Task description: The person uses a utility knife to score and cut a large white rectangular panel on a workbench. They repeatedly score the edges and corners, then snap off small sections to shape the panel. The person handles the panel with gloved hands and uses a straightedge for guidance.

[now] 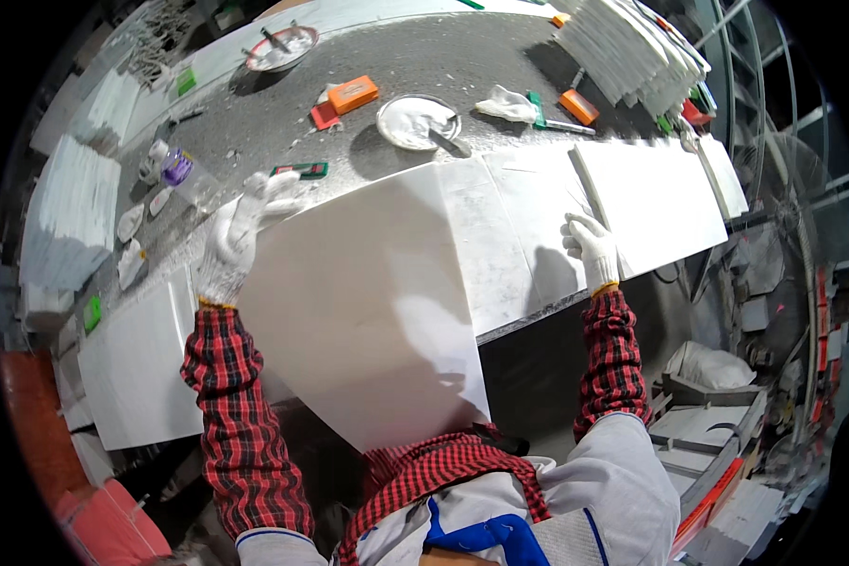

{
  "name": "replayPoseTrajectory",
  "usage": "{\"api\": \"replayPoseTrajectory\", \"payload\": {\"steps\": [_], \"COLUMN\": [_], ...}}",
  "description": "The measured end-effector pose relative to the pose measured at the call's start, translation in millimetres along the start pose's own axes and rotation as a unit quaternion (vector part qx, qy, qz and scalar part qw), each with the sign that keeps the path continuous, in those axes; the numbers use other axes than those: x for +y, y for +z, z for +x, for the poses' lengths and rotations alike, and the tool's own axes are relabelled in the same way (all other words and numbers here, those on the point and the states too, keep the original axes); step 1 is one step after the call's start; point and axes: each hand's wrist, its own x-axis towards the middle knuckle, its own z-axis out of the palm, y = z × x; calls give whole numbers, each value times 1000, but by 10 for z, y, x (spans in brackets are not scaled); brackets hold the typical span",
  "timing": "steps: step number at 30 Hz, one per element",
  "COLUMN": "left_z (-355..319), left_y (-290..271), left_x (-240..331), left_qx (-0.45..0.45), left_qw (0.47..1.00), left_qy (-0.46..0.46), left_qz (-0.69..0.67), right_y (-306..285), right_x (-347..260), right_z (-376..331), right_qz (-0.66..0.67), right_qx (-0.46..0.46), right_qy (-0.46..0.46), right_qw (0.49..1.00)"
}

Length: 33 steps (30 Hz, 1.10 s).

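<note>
Tabletop [406, 57], grey and dusted white, spreads before you, and your broad white sheet [358, 264] overhangs its near edge, its lower end reaching your checked cloth [472, 462]. The sheet looks light for its breadth, fairly stiff yet able to flex, and easily dented at the corners; smooth gloves may slip, so support it by opposite edges. A smaller white panel [665, 203] lies to the right. Your gloved left hand [241, 236] is at the sheet's left edge, fingers extended and loosely spread; your right hand [590, 247], near the panel, has curled fingers, and you cannot tell whether they pinch anything. Beyond sits a bowl [407, 123] of white paste. The bottle [187, 174] wears a purple label and the small box [354, 93] is orange; any lettering is too small to read.
</note>
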Motion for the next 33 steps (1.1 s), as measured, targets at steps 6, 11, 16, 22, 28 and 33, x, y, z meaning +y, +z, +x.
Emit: {"api": "replayPoseTrajectory", "payload": {"steps": [6, 11, 16, 22, 28, 33], "left_z": [33, -31, -29, -53, -25, -47], "left_y": [18, 7, 47, 52, 94, 46], "left_x": [14, 43, -28, 15, 120, 41], "left_qx": [-16, 1, 29, 33, 24, -2], "left_qw": [1000, 997, 999, 998, 997, 999], "left_qy": [-6, -62, -32, -48, -42, -46], "left_qz": [-5, -36, -12, 6, 53, 15], "right_y": [191, 425, 359, 350, 371, 422], "right_x": [421, 507, 510, 378, 373, 397], "right_z": [-190, -293, -294, -290, -249, -186], "right_qz": [-16, -115, -143, -129, -177, -133], "right_qx": [77, 122, 110, 114, 110, 52], "right_qy": [-93, -236, -250, -238, -238, -193], "right_qw": [993, 957, 951, 956, 949, 971]}}
